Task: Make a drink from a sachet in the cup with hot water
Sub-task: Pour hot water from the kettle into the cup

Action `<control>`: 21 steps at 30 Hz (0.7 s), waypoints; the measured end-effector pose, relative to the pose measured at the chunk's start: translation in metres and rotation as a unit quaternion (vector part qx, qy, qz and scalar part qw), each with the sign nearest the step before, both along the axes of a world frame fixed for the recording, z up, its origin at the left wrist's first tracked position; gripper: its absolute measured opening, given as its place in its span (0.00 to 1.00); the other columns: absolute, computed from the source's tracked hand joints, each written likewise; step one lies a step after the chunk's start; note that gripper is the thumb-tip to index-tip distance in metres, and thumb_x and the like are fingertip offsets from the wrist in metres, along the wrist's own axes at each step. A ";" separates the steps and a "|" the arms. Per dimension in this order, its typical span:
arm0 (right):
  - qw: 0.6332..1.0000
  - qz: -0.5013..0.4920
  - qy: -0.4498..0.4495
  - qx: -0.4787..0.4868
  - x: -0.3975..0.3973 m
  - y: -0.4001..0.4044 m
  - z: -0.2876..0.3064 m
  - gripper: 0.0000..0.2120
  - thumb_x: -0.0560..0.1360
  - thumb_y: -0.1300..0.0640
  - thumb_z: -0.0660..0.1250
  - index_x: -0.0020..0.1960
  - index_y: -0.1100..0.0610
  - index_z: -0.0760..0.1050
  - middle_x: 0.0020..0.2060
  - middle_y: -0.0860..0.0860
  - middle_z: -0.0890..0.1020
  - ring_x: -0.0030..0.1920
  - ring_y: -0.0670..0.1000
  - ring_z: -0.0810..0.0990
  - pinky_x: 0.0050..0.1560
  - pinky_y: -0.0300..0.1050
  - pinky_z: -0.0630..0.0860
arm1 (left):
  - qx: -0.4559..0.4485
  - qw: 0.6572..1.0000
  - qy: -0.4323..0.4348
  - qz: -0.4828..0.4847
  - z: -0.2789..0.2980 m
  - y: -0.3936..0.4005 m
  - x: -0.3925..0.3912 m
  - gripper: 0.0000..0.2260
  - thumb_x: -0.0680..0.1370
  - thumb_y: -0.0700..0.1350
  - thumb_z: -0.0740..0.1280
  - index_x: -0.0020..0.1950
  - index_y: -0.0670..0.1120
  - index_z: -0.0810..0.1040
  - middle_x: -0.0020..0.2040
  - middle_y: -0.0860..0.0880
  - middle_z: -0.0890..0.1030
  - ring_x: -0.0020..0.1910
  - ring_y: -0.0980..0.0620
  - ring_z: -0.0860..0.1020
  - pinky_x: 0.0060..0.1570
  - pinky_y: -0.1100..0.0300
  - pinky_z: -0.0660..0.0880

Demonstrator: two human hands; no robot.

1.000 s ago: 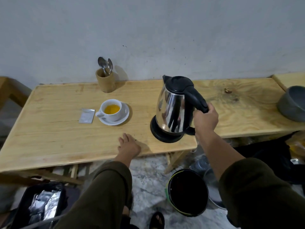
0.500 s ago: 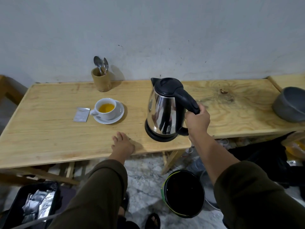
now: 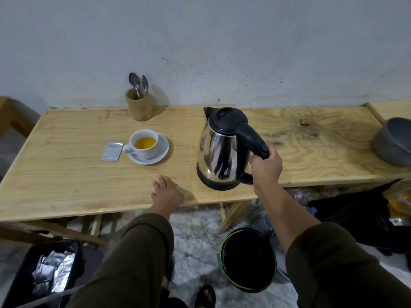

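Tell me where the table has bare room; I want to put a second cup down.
Widest free patch: the table's left front, bordered by the sachet, the saucer and the left hand. Also bare: right rear, between the kettle and the grey bowl. Crowded: from the spoon holder to the cup.

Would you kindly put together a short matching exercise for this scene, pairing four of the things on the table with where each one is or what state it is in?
Things:
1. cup
2. sachet
3. kettle
4. spoons

Places or states:
A. standing in the wooden holder by the wall
B. gripped at its handle by the right hand
C. on the saucer, holding yellow liquid
D. lying flat on the table, left of the saucer

Pairs: 1-C, 2-D, 3-B, 4-A
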State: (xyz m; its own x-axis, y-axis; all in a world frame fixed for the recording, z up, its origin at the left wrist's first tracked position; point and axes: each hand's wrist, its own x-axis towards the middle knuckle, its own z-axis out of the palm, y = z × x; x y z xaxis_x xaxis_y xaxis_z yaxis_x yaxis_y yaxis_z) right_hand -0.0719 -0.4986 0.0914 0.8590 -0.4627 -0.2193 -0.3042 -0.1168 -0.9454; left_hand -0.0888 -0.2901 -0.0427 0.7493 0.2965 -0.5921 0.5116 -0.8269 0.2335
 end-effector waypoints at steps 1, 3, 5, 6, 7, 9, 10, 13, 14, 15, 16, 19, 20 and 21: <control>1.000 0.001 -0.001 0.000 -0.001 0.000 -0.001 0.15 0.70 0.70 0.60 0.42 0.50 0.73 0.34 0.47 0.75 0.33 0.48 0.70 0.33 0.40 0.68 | 0.001 1.000 0.000 0.000 0.000 0.000 0.000 0.31 0.79 0.43 0.54 0.78 0.41 0.41 0.80 0.46 0.39 0.78 0.40 0.39 0.76 0.43 0.50; 1.000 0.004 -0.001 -0.007 -0.004 -0.001 -0.005 0.13 0.70 0.70 0.61 0.42 0.53 0.73 0.33 0.48 0.74 0.33 0.49 0.70 0.33 0.40 0.67 | 0.001 1.000 0.006 0.001 0.000 0.000 0.001 0.31 0.79 0.43 0.54 0.78 0.41 0.42 0.80 0.46 0.39 0.78 0.40 0.39 0.76 0.43 0.50; 1.000 0.005 -0.001 -0.014 -0.006 -0.002 -0.007 0.12 0.70 0.70 0.61 0.43 0.54 0.72 0.33 0.48 0.74 0.33 0.48 0.70 0.32 0.40 0.68 | -0.001 1.000 0.002 -0.001 0.000 -0.001 0.001 0.31 0.79 0.43 0.54 0.78 0.41 0.42 0.80 0.45 0.39 0.78 0.40 0.40 0.76 0.42 0.50; 1.000 0.006 0.000 -0.019 -0.007 -0.002 -0.007 0.11 0.70 0.70 0.61 0.43 0.54 0.72 0.33 0.48 0.74 0.32 0.47 0.70 0.32 0.40 0.68 | 0.000 1.000 0.000 -0.002 0.001 -0.001 0.000 0.31 0.79 0.43 0.55 0.78 0.41 0.42 0.80 0.45 0.39 0.78 0.40 0.40 0.76 0.42 0.51; 1.000 0.006 0.000 -0.023 -0.007 -0.002 -0.007 0.11 0.71 0.70 0.61 0.43 0.54 0.72 0.33 0.48 0.74 0.32 0.47 0.69 0.32 0.40 0.68 | -0.001 1.000 0.000 -0.004 0.002 -0.001 0.000 0.32 0.79 0.43 0.55 0.78 0.41 0.42 0.80 0.45 0.40 0.78 0.40 0.40 0.76 0.42 0.51; 1.000 0.005 0.008 -0.029 -0.006 -0.002 -0.005 0.10 0.71 0.69 0.61 0.43 0.55 0.72 0.33 0.48 0.73 0.32 0.48 0.69 0.30 0.39 0.67 | -0.010 1.000 0.000 -0.005 0.004 0.002 0.000 0.32 0.79 0.41 0.55 0.78 0.40 0.43 0.80 0.46 0.40 0.78 0.40 0.40 0.76 0.43 0.51; 0.999 0.001 0.014 -0.037 -0.007 -0.001 -0.004 0.09 0.71 0.68 0.61 0.43 0.55 0.72 0.34 0.49 0.74 0.32 0.49 0.69 0.30 0.39 0.67 | -0.012 1.000 0.005 -0.007 0.003 0.004 0.000 0.31 0.79 0.41 0.56 0.78 0.40 0.44 0.80 0.45 0.41 0.78 0.40 0.41 0.76 0.43 0.51; 0.997 -0.025 0.023 -0.064 -0.007 0.003 -0.002 0.08 0.71 0.67 0.61 0.44 0.55 0.71 0.40 0.53 0.77 0.38 0.54 0.73 0.32 0.42 0.69 | 0.004 0.999 -0.008 -0.036 0.007 0.010 0.003 0.28 0.79 0.42 0.56 0.77 0.37 0.51 0.79 0.40 0.49 0.77 0.38 0.50 0.76 0.46 0.55; 0.997 -0.037 0.027 -0.070 -0.008 0.004 -0.002 0.07 0.72 0.67 0.61 0.45 0.56 0.71 0.43 0.55 0.78 0.40 0.55 0.74 0.36 0.44 0.70 | 0.007 0.999 -0.017 -0.043 0.010 0.012 0.002 0.26 0.80 0.42 0.56 0.76 0.37 0.55 0.77 0.39 0.53 0.76 0.38 0.54 0.75 0.47 0.56; 0.996 -0.050 0.029 -0.073 -0.009 0.005 -0.003 0.07 0.72 0.66 0.62 0.46 0.56 0.71 0.47 0.56 0.78 0.43 0.56 0.75 0.40 0.46 0.71 | 0.009 0.998 -0.022 -0.055 0.014 0.014 0.002 0.24 0.80 0.42 0.55 0.75 0.36 0.57 0.76 0.39 0.56 0.75 0.39 0.56 0.75 0.49 0.57; 0.995 -0.064 0.035 -0.074 -0.010 0.008 -0.003 0.07 0.72 0.65 0.63 0.49 0.57 0.71 0.50 0.57 0.78 0.46 0.57 0.76 0.44 0.47 0.74 | 0.011 0.997 -0.025 -0.072 0.019 0.016 0.000 0.22 0.81 0.42 0.54 0.75 0.36 0.59 0.76 0.39 0.58 0.75 0.39 0.57 0.74 0.50 0.57; 0.992 -0.099 0.041 -0.071 -0.015 0.016 -0.008 0.15 0.72 0.63 0.65 0.59 0.57 0.71 0.60 0.55 0.73 0.57 0.59 0.76 0.58 0.56 0.77 | 0.010 0.993 -0.038 -0.109 0.020 0.027 -0.003 0.20 0.82 0.42 0.52 0.72 0.37 0.67 0.75 0.42 0.63 0.74 0.43 0.60 0.72 0.53 0.60; 0.990 -0.115 0.043 -0.073 -0.018 0.021 -0.007 0.20 0.72 0.62 0.65 0.64 0.57 0.70 0.64 0.55 0.71 0.62 0.59 0.73 0.62 0.57 0.75 | 0.005 0.993 -0.044 -0.106 0.019 0.031 -0.005 0.19 0.82 0.42 0.52 0.70 0.37 0.69 0.74 0.42 0.65 0.74 0.45 0.62 0.71 0.54 0.62; 0.987 -0.130 0.051 -0.076 -0.022 0.025 -0.006 0.25 0.73 0.62 0.65 0.69 0.57 0.66 0.68 0.54 0.68 0.67 0.58 0.70 0.66 0.56 0.72 | 0.003 0.994 -0.039 -0.107 0.024 0.033 -0.008 0.19 0.82 0.42 0.53 0.70 0.38 0.69 0.73 0.42 0.67 0.73 0.45 0.64 0.70 0.55 0.63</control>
State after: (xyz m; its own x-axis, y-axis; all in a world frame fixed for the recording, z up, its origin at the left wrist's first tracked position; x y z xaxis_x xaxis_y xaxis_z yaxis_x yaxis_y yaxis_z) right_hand -0.0935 -0.4733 0.0855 0.6844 -0.6984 -0.2096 -0.4345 -0.1598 -0.8864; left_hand -0.0971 -0.2571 -0.0188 0.8393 0.1297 -0.5279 0.3052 -0.9161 0.2602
